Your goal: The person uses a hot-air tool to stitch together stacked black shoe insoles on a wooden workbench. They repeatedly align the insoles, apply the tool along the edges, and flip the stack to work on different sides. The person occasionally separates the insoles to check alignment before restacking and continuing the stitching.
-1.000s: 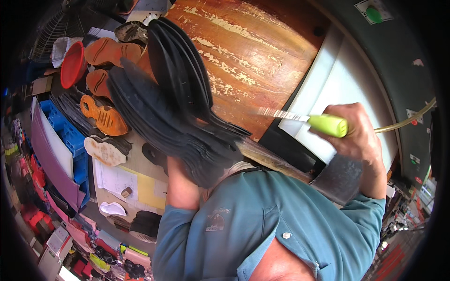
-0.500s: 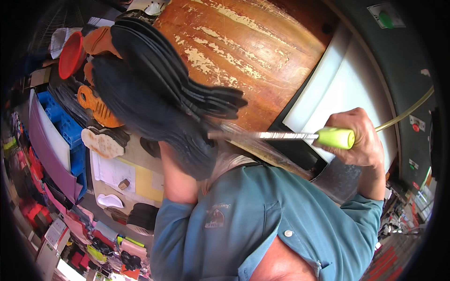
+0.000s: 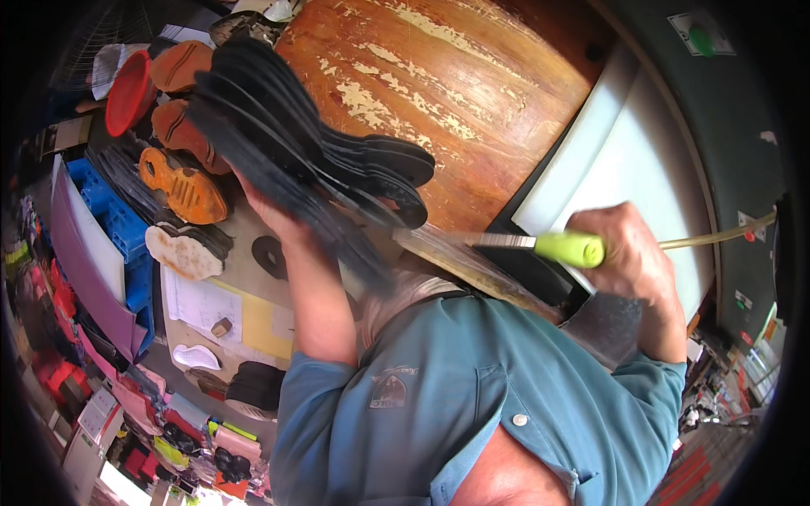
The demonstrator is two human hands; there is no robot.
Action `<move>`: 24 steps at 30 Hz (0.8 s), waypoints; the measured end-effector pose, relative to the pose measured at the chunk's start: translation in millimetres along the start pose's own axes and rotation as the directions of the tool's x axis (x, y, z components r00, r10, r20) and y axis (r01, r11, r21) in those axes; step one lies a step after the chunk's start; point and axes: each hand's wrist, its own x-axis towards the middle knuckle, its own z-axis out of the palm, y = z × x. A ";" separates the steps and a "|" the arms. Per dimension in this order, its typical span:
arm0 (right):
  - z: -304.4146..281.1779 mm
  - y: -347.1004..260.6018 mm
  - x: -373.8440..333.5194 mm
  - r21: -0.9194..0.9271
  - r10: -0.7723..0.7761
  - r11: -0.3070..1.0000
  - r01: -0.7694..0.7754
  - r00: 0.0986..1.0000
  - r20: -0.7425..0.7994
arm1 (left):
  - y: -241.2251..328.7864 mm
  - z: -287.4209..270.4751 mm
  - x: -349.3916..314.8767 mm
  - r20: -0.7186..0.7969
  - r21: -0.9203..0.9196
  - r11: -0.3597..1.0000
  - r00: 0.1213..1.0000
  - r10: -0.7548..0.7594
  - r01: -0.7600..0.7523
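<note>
Black soles point(image 3: 287, 118) slanted at 10 o'clock, long axis 10-to-4 | left hand point(image 3: 272, 211) touched them, fingers hidden, closure untellable | right hand point(image 3: 629, 253) curled tight round green-handled tool point(image 3: 564, 249), which pointed to 9 o'clock

Workshop, apparently for footwear. Evidence: one stack of black sole-shaped sheets point(image 3: 287, 126); orange sole-shaped forms point(image 3: 182, 187) along the left edge of a beige counter point(image 3: 243, 253); papers point(image 3: 194, 301) toward its near left corner; one blue crate point(image 3: 125, 221) beyond the left edge; one worn wooden board point(image 3: 502, 143), finish flaking; one dark panel point(image 3: 738, 126), right, fitted with a green push button point(image 3: 700, 40).
</note>
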 end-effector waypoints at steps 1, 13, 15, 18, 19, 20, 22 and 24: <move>0.8 -0.1 -0.3 0.049 -0.010 0.999 0.010 1.000 -0.009 | -0.3 3.0 2.0 -0.070 0.067 0.998 0.997 -0.012 0.017; 12.0 1.7 4.8 0.038 -0.069 0.997 0.069 0.998 0.009 | -0.2 12.6 8.2 -0.209 0.062 0.994 0.973 0.102 -0.091; 11.8 0.2 7.3 0.092 -0.071 0.993 0.071 0.997 -0.001 | 1.6 13.6 8.9 -0.152 0.104 0.989 0.981 0.119 -0.104; 12.9 -1.1 14.3 0.034 0.074 0.997 -0.071 0.993 -0.089 | 2.2 16.2 7.4 -0.145 0.103 0.988 0.981 0.126 -0.111; 13.0 -0.1 18.0 0.019 0.032 0.999 -0.029 0.983 -0.181 | 2.0 16.9 6.6 -0.159 0.122 0.985 0.978 0.137 -0.118; 13.7 0.6 21.4 -0.017 -0.005 1.000 0.001 0.967 -0.255 | 1.0 17.3 5.8 -0.089 0.158 0.978 0.985 0.149 -0.133; 10.9 1.4 22.2 0.080 0.003 0.997 0.016 0.973 -0.230 | 0.5 17.1 4.6 -0.203 0.056 0.996 0.976 0.086 -0.076; 5.8 1.8 21.2 0.159 -0.120 0.977 0.139 0.985 -0.123 | -0.5 15.6 4.8 0.247 0.587 0.674 0.892 0.378 -0.449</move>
